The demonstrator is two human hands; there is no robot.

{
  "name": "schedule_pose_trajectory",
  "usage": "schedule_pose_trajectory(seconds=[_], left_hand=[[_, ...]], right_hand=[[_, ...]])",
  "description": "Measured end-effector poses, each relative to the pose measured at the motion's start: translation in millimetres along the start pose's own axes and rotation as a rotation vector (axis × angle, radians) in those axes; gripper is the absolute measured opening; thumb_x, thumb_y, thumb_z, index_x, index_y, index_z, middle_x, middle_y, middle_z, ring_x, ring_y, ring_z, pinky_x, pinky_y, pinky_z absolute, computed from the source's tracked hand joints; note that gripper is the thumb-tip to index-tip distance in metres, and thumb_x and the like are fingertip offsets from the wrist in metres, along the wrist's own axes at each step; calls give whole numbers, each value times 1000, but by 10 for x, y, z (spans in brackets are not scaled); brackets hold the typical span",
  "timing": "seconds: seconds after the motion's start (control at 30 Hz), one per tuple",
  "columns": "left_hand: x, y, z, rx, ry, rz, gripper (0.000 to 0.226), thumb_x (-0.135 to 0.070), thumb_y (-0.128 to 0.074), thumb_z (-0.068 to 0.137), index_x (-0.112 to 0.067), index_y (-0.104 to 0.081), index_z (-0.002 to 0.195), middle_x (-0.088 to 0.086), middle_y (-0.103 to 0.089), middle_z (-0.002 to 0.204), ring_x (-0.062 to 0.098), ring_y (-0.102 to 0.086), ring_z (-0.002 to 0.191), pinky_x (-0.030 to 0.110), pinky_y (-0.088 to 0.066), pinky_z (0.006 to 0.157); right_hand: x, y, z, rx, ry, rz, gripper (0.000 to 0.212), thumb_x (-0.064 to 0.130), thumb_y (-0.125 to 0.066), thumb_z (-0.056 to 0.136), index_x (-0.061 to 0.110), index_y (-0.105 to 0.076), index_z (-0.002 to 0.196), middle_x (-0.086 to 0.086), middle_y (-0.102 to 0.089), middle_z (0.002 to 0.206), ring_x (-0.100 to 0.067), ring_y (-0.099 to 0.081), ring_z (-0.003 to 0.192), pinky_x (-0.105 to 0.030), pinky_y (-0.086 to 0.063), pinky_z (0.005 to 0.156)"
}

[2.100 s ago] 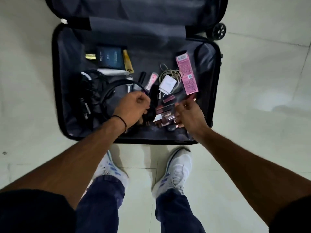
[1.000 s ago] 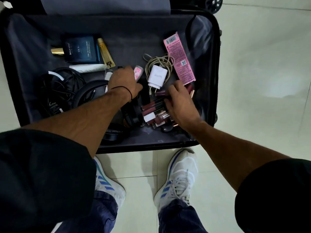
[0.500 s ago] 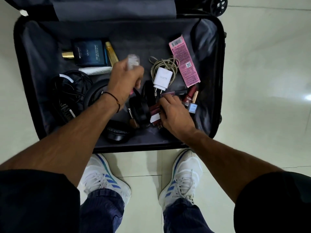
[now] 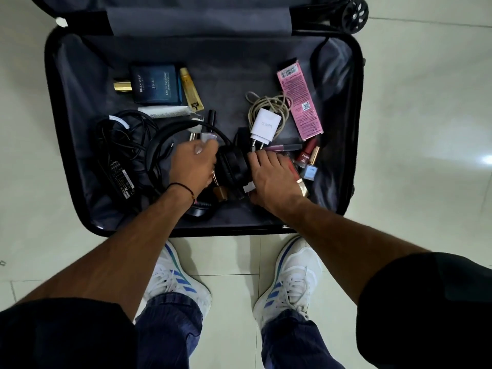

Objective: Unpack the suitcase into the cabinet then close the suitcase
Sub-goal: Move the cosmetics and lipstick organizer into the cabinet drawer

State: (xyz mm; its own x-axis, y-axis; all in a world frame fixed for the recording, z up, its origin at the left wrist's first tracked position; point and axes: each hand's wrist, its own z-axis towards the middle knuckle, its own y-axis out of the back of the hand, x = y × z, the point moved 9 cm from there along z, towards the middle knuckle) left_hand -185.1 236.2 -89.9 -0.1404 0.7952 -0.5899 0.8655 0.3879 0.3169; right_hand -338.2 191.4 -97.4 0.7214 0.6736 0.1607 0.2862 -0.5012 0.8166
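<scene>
A black hard-shell suitcase (image 4: 226, 75) with grey fabric lining lies open on the pale tiled floor (image 4: 426, 129), at the person's feet. The left hand (image 4: 193, 166) reaches into the middle of it. Its fingers are curled round a small pale object (image 4: 206, 141), too blurred to identify, which pokes out past the fingertips just above the band of the black over-ear headphones (image 4: 235, 167). The right hand (image 4: 271, 177) lies beside the near earcup with its fingers stretched out flat on a heap of dark red lipstick tubes (image 4: 291, 166), gripping nothing that shows.

Just beyond the right fingertips sits a white charger plug (image 4: 265, 127) on a coiled beige cable (image 4: 269, 102), next to a pink cardboard carton (image 4: 299, 99). A red nail-polish bottle (image 4: 306, 154) and a light blue one (image 4: 310, 170) lie to the right of that hand. Farther back on the left are a dark blue cologne box (image 4: 157, 85) and a yellow tube (image 4: 191, 93). A black power adapter with tangled cords (image 4: 119, 174) lies by the left wall.
</scene>
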Motion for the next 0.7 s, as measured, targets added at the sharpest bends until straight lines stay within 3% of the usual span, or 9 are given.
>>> schedule_pose_trajectory(seconds=[0.1,0.27,0.37,0.5,0.6,0.7], left_hand=[[167,138,-41,-81,87,-44,30,-37,-59,85,-11,-54,72,3,-42,52,14,-33,35,17,-28,38],[392,180,-40,-38,215,-28,17,-12,-64,85,-13,-50,75,7,-46,62,9,-31,31,14,-26,36],[456,187,20,-24,280,-20,30,-7,-64,85,-15,-46,62,8,-52,63,6,-33,28,12,-27,34],[522,167,32,-6,335,75,29,-1,-61,84,-8,-48,59,9,-51,54,6,-39,25,13,-30,31],[556,115,36,37,356,238,19,0,-64,83,-3,-53,68,6,-51,43,9,-45,25,16,-34,30],[498,10,99,75,309,403,11,-2,-70,82,0,-60,81,11,-57,55,8,-46,24,16,-35,29]], right_hand=[[12,-60,46,-2,-79,-107,68,34,-83,69,11,-47,122,-11,-55,117,-28,-55,106,-39,-43,98],[-5,-159,101,31,-110,-127,50,26,-72,81,11,-44,120,-12,-51,117,-28,-52,103,-39,-44,87],[-44,-162,93,44,-105,-73,53,26,-71,83,13,-42,125,-13,-48,121,-30,-49,107,-42,-44,89],[-55,-149,48,48,-81,-63,54,26,-71,83,16,-43,128,-11,-46,125,-30,-48,110,-44,-40,95],[-68,-134,47,60,-70,-61,60,35,-72,83,15,-42,130,-11,-47,127,-30,-49,111,-46,-39,97],[-130,-120,60,92,-73,43,66,37,-74,82,12,-39,133,-12,-45,130,-33,-47,115,-45,-38,98]])
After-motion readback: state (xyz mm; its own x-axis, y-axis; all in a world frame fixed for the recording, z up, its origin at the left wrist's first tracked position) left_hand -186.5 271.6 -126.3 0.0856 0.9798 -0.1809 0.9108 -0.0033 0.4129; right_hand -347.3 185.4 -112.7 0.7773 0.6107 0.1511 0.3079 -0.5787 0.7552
